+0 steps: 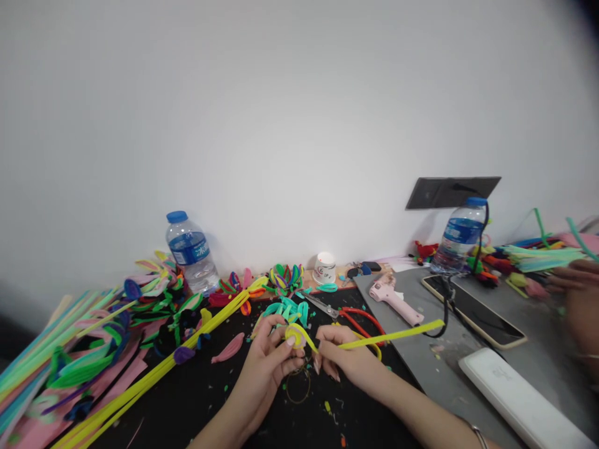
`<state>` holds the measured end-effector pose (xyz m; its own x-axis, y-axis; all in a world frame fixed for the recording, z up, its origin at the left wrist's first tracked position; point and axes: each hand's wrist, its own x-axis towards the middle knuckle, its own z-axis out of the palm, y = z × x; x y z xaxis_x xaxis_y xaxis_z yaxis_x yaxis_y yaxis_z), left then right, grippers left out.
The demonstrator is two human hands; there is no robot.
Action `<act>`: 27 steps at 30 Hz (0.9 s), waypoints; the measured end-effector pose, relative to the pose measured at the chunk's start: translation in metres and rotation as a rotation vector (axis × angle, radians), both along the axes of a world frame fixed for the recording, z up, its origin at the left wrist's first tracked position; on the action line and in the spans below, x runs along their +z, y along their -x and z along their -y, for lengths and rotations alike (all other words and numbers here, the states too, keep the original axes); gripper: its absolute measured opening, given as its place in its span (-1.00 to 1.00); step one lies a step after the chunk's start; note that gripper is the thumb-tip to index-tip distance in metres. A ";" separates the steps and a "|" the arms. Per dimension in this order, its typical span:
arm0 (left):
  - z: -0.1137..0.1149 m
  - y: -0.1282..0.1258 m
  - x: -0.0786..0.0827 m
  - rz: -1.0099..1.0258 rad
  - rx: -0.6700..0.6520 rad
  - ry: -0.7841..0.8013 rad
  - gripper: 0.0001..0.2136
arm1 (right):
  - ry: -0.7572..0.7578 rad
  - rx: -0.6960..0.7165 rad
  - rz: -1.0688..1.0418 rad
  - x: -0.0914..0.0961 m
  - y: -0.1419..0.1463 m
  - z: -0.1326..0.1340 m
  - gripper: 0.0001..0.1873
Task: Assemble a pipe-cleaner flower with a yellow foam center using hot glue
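My left hand (274,349) pinches a small yellow coil (294,337) of fuzzy pipe cleaner, thumb on its front. From the coil a yellow pipe cleaner (393,335) runs to the right, and the fingers of my right hand (344,352) are closed on it close to the coil. Its free end sticks out past that hand over the grey mat. A thin wire ring (298,385) shows just below the coil; whether it is attached I cannot tell. Behind my hands lie turquoise pipe-cleaner loops (285,308) and red-handled scissors (355,315).
Long yellow pipe cleaners (178,362) and a colourful pile (93,349) cover the left side. Two water bottles (191,252) and a paper cup (324,268) stand by the wall. To the right are a pink glue gun (397,302), a phone (472,312), a white box (519,393) and another person's hand (580,299).
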<state>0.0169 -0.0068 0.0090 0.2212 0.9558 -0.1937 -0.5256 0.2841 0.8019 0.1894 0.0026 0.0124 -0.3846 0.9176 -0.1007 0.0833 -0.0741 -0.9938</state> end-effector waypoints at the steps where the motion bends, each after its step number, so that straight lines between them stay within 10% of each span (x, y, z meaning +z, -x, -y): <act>1: 0.000 0.000 0.000 0.002 -0.001 0.003 -0.60 | 0.002 -0.006 -0.015 0.000 0.000 0.000 -0.75; 27: -0.004 -0.002 -0.015 -0.316 -0.028 -0.209 -0.64 | 0.107 -0.033 -0.133 -0.005 -0.004 -0.004 -0.62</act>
<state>0.0191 -0.0027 -0.0058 0.2085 0.9763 -0.0577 -0.2376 0.1078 0.9654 0.1930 0.0067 0.0072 -0.3713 0.9165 -0.1488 -0.0530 -0.1809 -0.9821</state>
